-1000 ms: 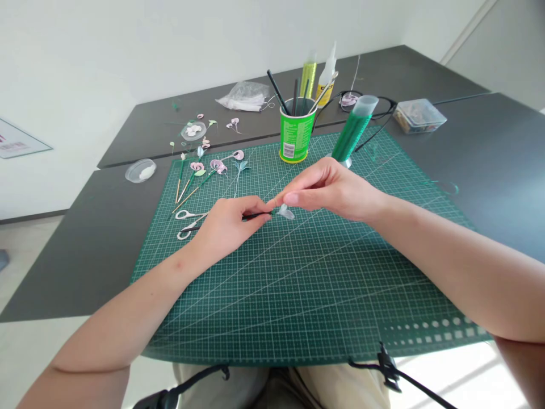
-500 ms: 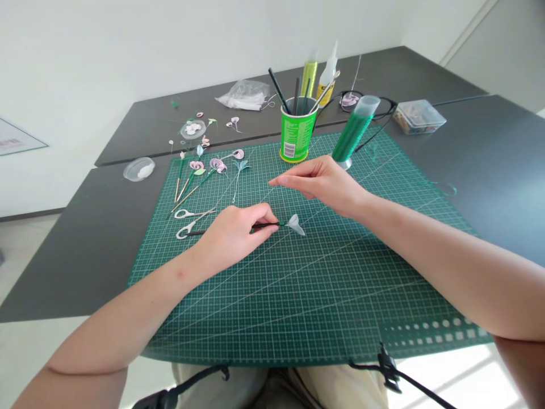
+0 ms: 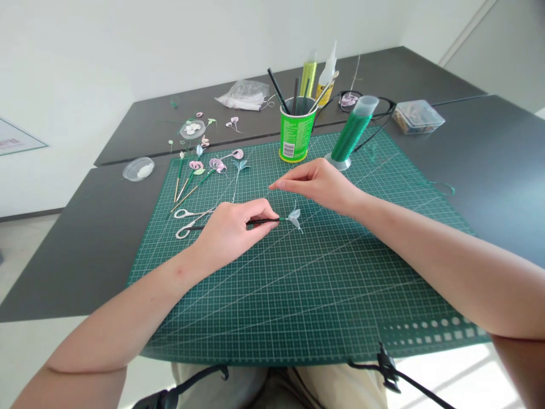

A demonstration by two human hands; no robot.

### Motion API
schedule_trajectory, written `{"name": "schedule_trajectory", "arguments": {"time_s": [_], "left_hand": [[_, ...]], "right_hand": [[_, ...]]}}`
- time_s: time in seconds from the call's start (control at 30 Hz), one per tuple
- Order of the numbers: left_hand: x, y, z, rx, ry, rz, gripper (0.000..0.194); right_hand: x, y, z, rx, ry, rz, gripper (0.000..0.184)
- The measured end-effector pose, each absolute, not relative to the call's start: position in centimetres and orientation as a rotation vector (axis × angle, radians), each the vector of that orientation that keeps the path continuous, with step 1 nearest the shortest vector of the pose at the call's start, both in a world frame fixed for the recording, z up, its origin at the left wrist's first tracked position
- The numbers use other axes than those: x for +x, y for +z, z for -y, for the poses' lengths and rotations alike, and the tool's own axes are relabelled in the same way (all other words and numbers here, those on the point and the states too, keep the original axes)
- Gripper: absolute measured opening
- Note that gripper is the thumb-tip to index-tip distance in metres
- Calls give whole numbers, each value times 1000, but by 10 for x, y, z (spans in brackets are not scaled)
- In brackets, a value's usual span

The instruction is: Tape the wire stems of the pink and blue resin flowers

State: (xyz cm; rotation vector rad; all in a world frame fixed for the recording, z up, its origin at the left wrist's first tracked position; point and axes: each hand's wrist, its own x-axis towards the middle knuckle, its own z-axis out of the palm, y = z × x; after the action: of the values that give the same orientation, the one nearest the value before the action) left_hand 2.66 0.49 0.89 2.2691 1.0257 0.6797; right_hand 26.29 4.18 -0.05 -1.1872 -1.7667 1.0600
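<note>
My left hand point(image 3: 244, 224) is closed around a thin black stick point(image 3: 263, 221), held nearly level above the cutting mat. At the stick's right end is a small pale blue flower point(image 3: 293, 217) with a green binding at its base. Up and to the right, my right hand point(image 3: 317, 180) makes a pinch with thumb and forefinger. Whatever lies between those fingertips is too fine to see. Behind that hand stands a spool of green thread point(image 3: 352, 133). White-handled scissors point(image 3: 184, 213) lie left of my left hand, partly covered by it.
The green cutting mat point(image 3: 298, 295) covers the middle of the dark table. Finished-looking flowers on sticks point(image 3: 197, 166) lie at its left. A green cup point(image 3: 294, 136) holds several sticks, with a glue bottle point(image 3: 327, 79) behind. A clear box point(image 3: 418, 116) sits at right.
The black stick has turned in my left hand, so the flower's petals show from another side. My right hand stays pinched at nearly the same spot.
</note>
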Motion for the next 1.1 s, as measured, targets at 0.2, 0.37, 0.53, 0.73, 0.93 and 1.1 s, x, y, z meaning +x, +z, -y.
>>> {"name": "schedule_trajectory", "arguments": {"time_s": [0.2, 0.37, 0.53, 0.73, 0.93, 1.1], "left_hand": [[27, 7, -5, 2224, 743, -1054, 6], [27, 6, -5, 2155, 785, -1070, 7], [29, 11, -3, 2138, 810, -1056, 6], [32, 20, -1, 2035, 816, -1071, 10], [32, 20, -3, 1966, 827, -1118, 6], [31, 19, -5, 1904, 796, -1142, 9]], "right_hand": [[264, 0, -44, -1190, 1106, 1779, 37], [264, 0, -44, -1159, 1145, 1755, 37], [264, 2, -44, -1148, 1164, 1772, 35], [266, 2, -45, -1160, 1165, 1755, 33], [265, 1, -45, -1120, 1202, 1752, 33], [264, 1, -45, -1102, 1224, 1764, 31]]}}
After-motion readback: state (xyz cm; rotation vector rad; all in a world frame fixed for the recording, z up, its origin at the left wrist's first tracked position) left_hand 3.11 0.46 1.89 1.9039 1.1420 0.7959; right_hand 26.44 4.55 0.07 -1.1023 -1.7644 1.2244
